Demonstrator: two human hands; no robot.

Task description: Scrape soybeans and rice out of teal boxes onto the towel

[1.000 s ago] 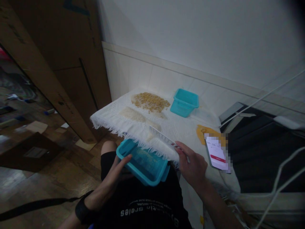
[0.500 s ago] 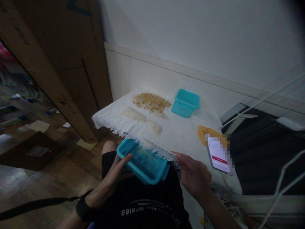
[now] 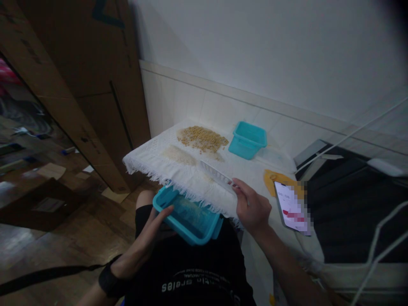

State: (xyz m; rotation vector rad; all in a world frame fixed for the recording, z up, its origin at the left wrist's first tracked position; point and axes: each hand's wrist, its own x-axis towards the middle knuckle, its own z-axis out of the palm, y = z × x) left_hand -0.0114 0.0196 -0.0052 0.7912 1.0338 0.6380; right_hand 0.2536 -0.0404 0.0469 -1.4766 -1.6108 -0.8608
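Observation:
My left hand [image 3: 161, 219] grips the near left rim of a teal plastic container [image 3: 197, 231], held just below the table's fringed edge. Some pale grains lie inside it. In my right hand [image 3: 253, 208] is a white, comb-like plastic strip [image 3: 216, 174], its exact kind unclear, angled over the cloth. The strip's far end reaches a pile of rice-like pale grains [image 3: 178, 155], part of which it hides. Behind that pile spreads a heap of yellow beans [image 3: 202, 138]. All of this rests on a white fringed cloth [image 3: 149, 155].
A second teal container [image 3: 247, 144] stands at the back by the wall, beside a clear lid [image 3: 277, 160]. A phone [image 3: 291, 208] lies on a yellow item [image 3: 270, 180] at the right. White cables cross the right side. Tall cardboard [image 3: 111, 114] borders the table's left.
My right hand has lifted the white strip from the cloth's front edge and carried it farther back over the grains. The container in my left hand has shifted slightly left.

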